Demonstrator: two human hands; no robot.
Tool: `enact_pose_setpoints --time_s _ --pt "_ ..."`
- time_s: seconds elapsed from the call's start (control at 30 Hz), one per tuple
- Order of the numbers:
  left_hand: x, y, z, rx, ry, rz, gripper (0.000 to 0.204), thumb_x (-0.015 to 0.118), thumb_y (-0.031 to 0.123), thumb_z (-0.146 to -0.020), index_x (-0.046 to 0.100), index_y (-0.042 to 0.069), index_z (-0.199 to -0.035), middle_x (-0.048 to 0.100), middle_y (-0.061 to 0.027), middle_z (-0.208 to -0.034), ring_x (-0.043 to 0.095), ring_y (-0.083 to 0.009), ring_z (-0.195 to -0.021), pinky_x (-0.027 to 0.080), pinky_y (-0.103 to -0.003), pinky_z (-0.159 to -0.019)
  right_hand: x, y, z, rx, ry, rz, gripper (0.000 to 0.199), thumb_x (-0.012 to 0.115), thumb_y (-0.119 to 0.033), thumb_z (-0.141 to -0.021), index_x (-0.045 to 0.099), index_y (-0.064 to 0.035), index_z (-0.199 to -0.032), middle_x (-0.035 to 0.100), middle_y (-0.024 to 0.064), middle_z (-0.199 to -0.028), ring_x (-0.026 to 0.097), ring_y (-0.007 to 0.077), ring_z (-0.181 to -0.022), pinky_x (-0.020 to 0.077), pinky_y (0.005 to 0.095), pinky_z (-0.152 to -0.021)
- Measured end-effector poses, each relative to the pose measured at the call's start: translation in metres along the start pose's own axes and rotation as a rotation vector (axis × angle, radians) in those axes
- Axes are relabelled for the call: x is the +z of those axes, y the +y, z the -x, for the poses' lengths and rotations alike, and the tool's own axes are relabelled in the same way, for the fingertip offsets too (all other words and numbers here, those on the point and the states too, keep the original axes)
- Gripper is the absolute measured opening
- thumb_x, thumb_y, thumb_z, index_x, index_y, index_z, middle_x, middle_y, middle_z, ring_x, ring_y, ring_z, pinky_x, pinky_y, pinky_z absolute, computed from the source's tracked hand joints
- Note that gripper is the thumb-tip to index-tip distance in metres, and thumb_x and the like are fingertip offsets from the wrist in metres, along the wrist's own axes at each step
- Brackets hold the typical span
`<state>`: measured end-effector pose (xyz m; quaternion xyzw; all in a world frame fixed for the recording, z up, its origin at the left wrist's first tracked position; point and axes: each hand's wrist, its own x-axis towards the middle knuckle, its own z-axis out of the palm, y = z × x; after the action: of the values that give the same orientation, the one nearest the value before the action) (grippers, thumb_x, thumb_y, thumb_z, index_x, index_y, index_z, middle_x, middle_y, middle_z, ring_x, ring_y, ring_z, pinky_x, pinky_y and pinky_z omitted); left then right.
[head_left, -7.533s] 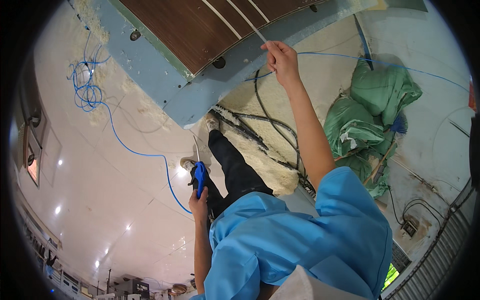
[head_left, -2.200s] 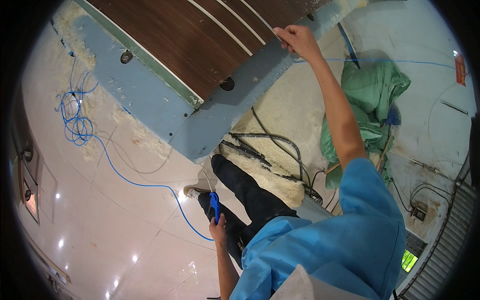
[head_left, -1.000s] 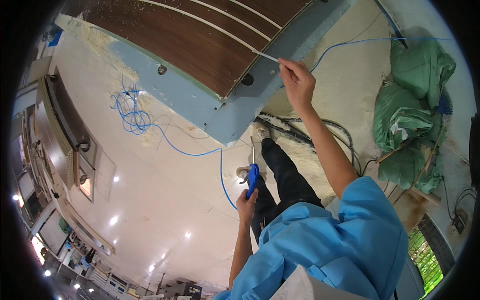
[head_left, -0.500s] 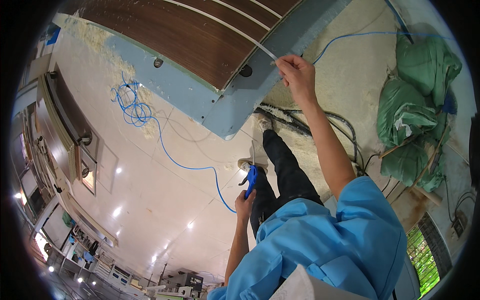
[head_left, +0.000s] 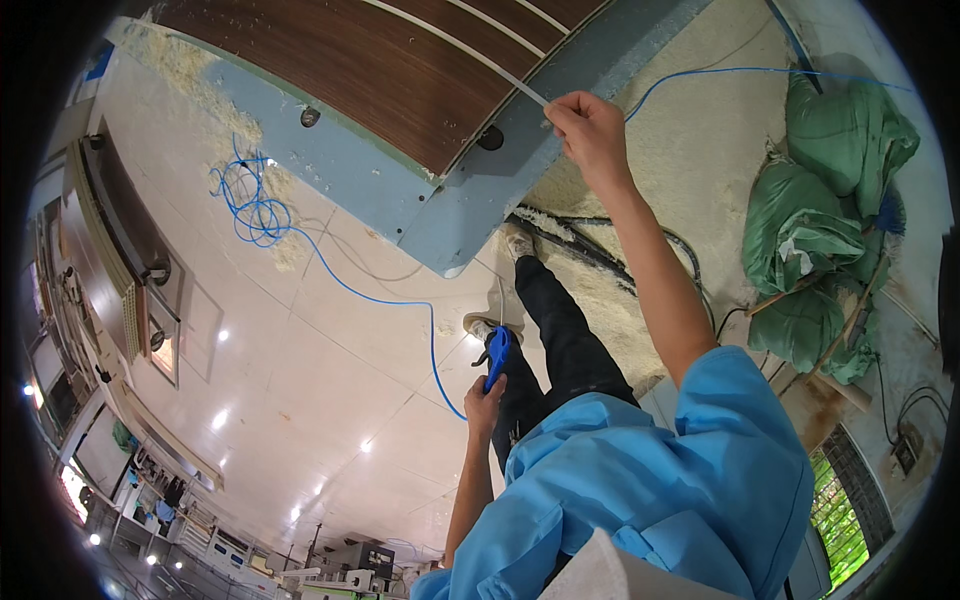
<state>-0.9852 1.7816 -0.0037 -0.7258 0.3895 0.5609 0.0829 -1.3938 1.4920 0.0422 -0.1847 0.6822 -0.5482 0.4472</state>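
Note:
My left hand (head_left: 487,402) is wrapped round the handle of a blue air blow gun (head_left: 497,352), held low in front of my legs. Its thin nozzle points away from me, and a blue hose (head_left: 433,350) hangs from it. My right hand (head_left: 592,135) is stretched forward, thumb and fingers pinching the end of a narrow whitish strip (head_left: 530,93). From my fingertips the strip runs back over the edge of a brown wood-grain board (head_left: 400,90), in line with one of its pale stripes. The board lies on a blue-grey machine bed (head_left: 400,200) scattered with shavings.
Coiled blue hose (head_left: 262,215) lies on the tiled floor left of the bed. Sawdust and black cables (head_left: 590,245) cover the floor at right. Green sacks (head_left: 800,220) lean by the wall. Panels (head_left: 110,250) stand at far left.
My right hand has moved slightly farther away from me, still pinching the strip. The left hand keeps the blow gun in nearly the same place. The whole view has shifted a little.

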Motion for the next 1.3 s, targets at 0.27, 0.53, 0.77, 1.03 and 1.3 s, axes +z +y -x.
enact_pose_setpoints --time_s 0.27,0.53,0.77,1.03,1.3 --pt "0.003 -0.002 0.000 -0.049 0.009 0.036 0.045 0.075 0.048 -0.092 0.072 0.003 -0.086 0.068 -0.0074 -0.070 0.065 -0.0173 -0.066 0.049 -0.035 -0.063 0.027 -0.008 -0.025 0.043 -0.042 -0.055 0.013 0.074 -0.013 -0.095 0.069 -0.0014 -0.091 0.059 0.0008 -0.073 0.043 0.0043 -0.054 0.0321 0.0246 -0.045" --pt "0.012 -0.020 -0.005 -0.037 0.022 0.123 0.045 0.076 0.047 -0.092 0.073 0.003 -0.088 0.070 -0.0076 -0.070 0.066 -0.0177 -0.065 0.051 -0.035 -0.064 0.027 -0.010 -0.033 0.068 -0.068 -0.064 0.016 0.076 -0.013 -0.091 0.069 0.0010 -0.088 0.062 0.0042 -0.073 0.051 0.0083 -0.057 0.0372 0.0267 -0.045" --pt "0.011 -0.023 0.003 -0.026 0.029 0.095 0.044 0.076 0.046 -0.091 0.071 0.003 -0.087 0.068 -0.0100 -0.069 0.065 -0.0208 -0.064 0.048 -0.039 -0.062 0.026 -0.011 -0.037 0.090 -0.115 -0.027 0.020 0.077 -0.020 -0.094 0.067 -0.0042 -0.087 0.056 -0.0004 -0.069 0.041 0.0048 -0.052 0.0330 0.0263 -0.046" --pt "-0.007 0.013 0.006 0.116 0.024 0.005 0.040 0.078 0.041 -0.090 0.069 0.003 -0.086 0.063 -0.0135 -0.067 0.060 -0.0242 -0.062 0.045 -0.041 -0.061 0.028 -0.012 -0.040 0.082 -0.143 0.041 0.031 0.077 -0.030 -0.096 0.067 -0.0039 -0.082 0.051 -0.0024 -0.061 0.037 0.0048 -0.047 0.0284 0.0250 -0.042" --pt "-0.007 0.043 0.008 0.122 0.000 -0.108 0.040 0.076 0.043 -0.091 0.070 0.004 -0.086 0.065 -0.0138 -0.068 0.062 -0.0276 -0.063 0.046 -0.041 -0.063 0.028 -0.018 -0.052 -0.019 -0.109 0.359 0.058 0.083 -0.058 -0.082 0.064 -0.0051 -0.067 0.057 0.0024 -0.054 0.051 0.0094 -0.043 0.0392 0.0252 -0.040"
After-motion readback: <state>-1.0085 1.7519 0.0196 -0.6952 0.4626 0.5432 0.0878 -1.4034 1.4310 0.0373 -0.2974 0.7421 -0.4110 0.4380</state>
